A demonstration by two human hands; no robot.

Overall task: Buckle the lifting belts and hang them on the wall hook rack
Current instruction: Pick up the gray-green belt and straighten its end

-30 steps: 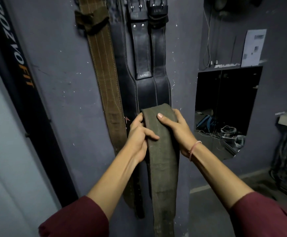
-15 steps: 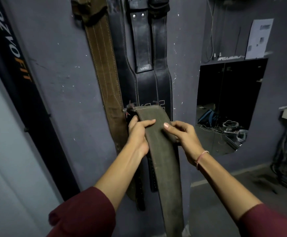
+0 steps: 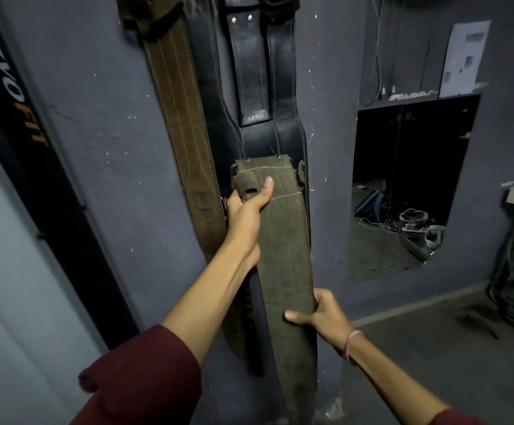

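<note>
Half a second before, both hands had been bunched together near the top of the olive belt [image 3: 283,256]; by this moment the right hand [image 3: 323,314] had slid well down it, toward the lower middle of the frame, while the left hand [image 3: 246,210] had stayed up by the belt's top end. That left hand was closed on the upper left edge of the belt, thumb laid across the front face and pressing a small loop of the same cloth. Its other fingers were hidden behind. Lower down, the right hand was wrapped round the belt's right edge, thumb across the front, a thin pink band [image 3: 351,343] at the wrist.

As for the belt itself, it was a wide strap of dull olive-green fabric, fuzzy and worn, with pale stitch lines running lengthwise and two lighter lines of stitching crossing near the squared-off top. It hung down the centre of the frame to the bottom edge, held in front of the grey wall [image 3: 96,148]. Behind it, against the wall, hung a brown stitched belt [image 3: 182,124] at upper centre-left and a black leather belt [image 3: 261,87] just to its right. No buckle on the olive belt could be made out
</note>
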